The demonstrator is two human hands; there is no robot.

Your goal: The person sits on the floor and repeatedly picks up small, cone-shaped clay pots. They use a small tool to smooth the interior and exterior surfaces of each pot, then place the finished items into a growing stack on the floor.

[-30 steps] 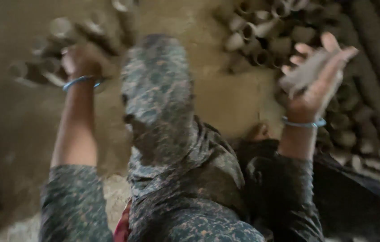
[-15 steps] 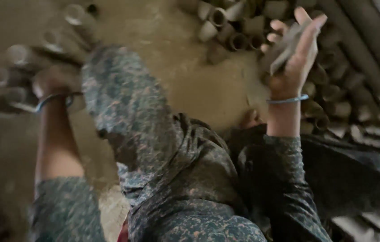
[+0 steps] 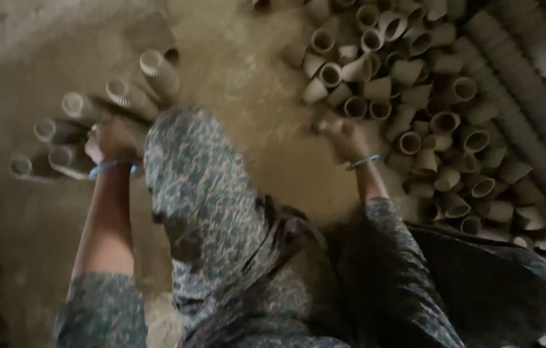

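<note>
Head view: the left hand [image 3: 110, 142], at nine o'clock, rests among small brown unfired clay cups [image 3: 79, 106] on the dirt floor [image 3: 247, 77]. The right hand [image 3: 344, 138] is blurred, its grip unreadable, beside the heaped pile of clay cups [image 3: 415, 103] at two o'clock.

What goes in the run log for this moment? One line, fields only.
left hand: on row of clay cups, grip unclear | right hand: lowered beside cup pile, blurred | surface: dirt floor

A raised knee [image 3: 202, 174] is positioned at centre. A row of clay cups [image 3: 86, 116] is laid on the ground to its left; a heap of cups [image 3: 415, 109] is piled far right.
</note>
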